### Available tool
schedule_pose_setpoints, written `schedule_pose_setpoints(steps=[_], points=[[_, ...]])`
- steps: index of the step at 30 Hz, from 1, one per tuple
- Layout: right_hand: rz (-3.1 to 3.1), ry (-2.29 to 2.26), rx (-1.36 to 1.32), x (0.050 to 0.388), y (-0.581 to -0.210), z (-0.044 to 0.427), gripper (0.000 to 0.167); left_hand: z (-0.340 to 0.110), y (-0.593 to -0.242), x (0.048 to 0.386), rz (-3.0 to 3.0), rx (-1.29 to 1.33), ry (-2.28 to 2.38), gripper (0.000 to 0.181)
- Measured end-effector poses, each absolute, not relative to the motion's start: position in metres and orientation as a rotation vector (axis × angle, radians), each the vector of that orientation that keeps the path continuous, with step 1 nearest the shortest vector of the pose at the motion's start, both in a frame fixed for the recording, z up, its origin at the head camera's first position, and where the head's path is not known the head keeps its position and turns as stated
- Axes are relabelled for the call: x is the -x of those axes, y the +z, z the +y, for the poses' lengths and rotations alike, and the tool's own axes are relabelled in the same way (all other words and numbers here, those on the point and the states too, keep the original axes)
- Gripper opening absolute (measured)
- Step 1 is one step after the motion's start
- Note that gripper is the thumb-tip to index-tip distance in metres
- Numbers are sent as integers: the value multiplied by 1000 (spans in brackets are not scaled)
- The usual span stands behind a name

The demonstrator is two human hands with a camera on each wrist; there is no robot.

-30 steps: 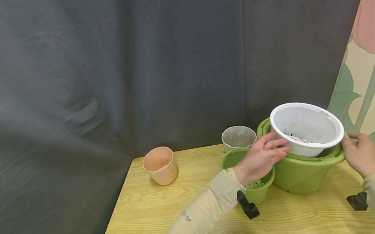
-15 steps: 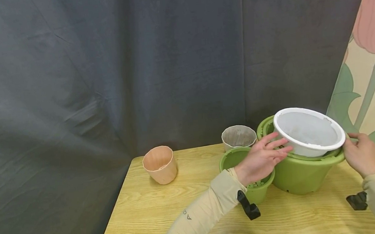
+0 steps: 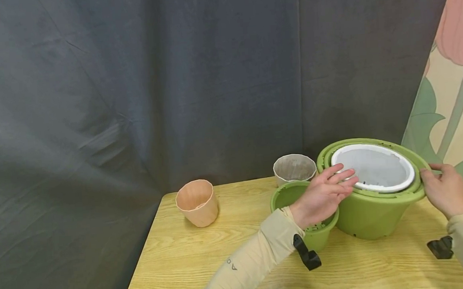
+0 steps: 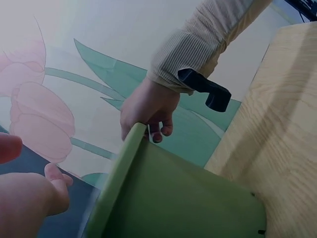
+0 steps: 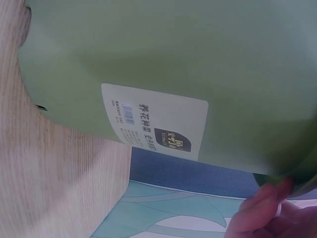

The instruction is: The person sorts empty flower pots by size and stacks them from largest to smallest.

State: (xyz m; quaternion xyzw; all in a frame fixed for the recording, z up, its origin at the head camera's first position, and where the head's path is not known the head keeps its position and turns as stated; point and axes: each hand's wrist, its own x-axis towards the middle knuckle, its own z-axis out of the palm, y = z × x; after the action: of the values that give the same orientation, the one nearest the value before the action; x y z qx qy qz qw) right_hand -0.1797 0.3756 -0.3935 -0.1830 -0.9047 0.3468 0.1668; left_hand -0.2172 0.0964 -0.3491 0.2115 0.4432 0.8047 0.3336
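Observation:
At the right of the table in the head view stands a large green flowerpot [image 3: 373,217]. A white flowerpot [image 3: 380,166] sits inside it, its rim a little below the green pot's top edge. My right hand [image 3: 449,191] grips the green rim from the right side, and its curled fingers [image 5: 257,210] show there in the right wrist view. My left hand [image 3: 320,198] is held over the left edge with its fingers spread, close to the white rim. Whether the fingertips touch that rim I cannot tell. A white label [image 5: 156,121] is stuck on the green pot's wall.
Under my left wrist is a smaller green flowerpot [image 3: 320,240], partly hidden. Behind it stands a grey ribbed pot [image 3: 295,168]. A peach-coloured pot [image 3: 197,206] is near the table's left back corner. A dark curtain [image 3: 227,83] hangs behind the wooden table [image 3: 175,271].
The white flowerpot has sunk from a tilted position above the green rim down into the large green flowerpot. Both hands have stayed almost in place.

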Motion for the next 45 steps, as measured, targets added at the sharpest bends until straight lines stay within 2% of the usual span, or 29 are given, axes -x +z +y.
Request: schedule_pose_setpoints(steps=[7,14,20,26,39,45], points=[[-2578,1006,523,181,-395,377,63,93,-347,218,1253,-624,2074,59],[-2581,1017,521,181,-396,377,64,86,-354,217,1616,-727,1918,55],[-2575,1005,542,181,-396,376,64,76,-356,213,2039,-837,1645,40],[-2575,1002,547,182,-396,376,64,62,-356,211,2315,-828,1465,29],[-2567,989,563,183,-393,376,63,19,-357,224,2402,-783,1471,26],[-2570,984,578,183,-394,375,63,-3,-361,234,2290,-711,1632,26]])
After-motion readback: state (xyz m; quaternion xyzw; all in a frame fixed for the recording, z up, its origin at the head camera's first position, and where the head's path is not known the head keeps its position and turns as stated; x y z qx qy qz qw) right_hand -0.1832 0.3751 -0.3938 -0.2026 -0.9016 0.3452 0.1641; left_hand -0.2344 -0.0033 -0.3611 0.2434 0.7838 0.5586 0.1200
